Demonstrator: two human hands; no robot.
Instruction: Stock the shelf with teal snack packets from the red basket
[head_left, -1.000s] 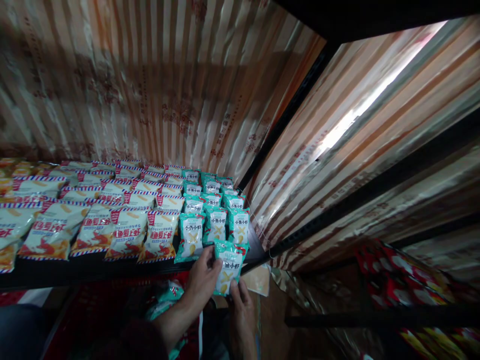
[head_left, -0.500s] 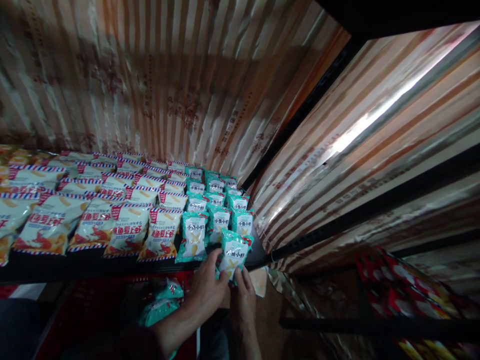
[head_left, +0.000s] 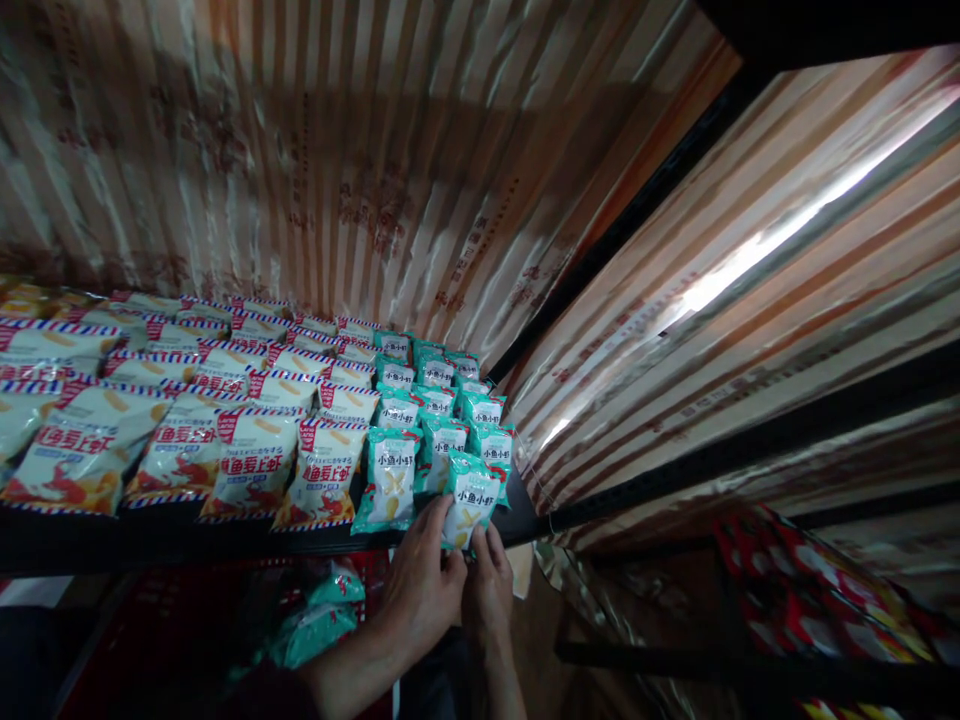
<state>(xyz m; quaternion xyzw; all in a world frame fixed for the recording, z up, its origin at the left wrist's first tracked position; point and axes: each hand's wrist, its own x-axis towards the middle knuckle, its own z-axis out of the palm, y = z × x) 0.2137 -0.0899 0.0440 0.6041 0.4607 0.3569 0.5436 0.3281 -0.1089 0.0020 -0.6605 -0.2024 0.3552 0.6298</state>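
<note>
A small teal-and-white snack bag (head_left: 474, 500) stands upright, leaning slightly back, at the front right of a dark shelf (head_left: 300, 540). My left hand (head_left: 426, 565) grips its left side, fingers behind the edge and thumb low in front. At its lower right corner, my right hand (head_left: 489, 575) has its fingertips closed on the bag. Directly behind and to the left are rows of matching teal bags (head_left: 391, 475). Farther left, larger white bags with red lettering (head_left: 324, 470) fill several rows.
Below the shelf, more teal bags (head_left: 322, 615) lie in a dark red container (head_left: 187, 610). A black shelf post (head_left: 622, 220) rises at the corner, before striped sheeting (head_left: 337, 150). At the lower right, red packets (head_left: 810, 590) sit on another rack.
Both hands have brought the teal bag slightly inward, closer to the row behind it. The view has shifted slightly.
</note>
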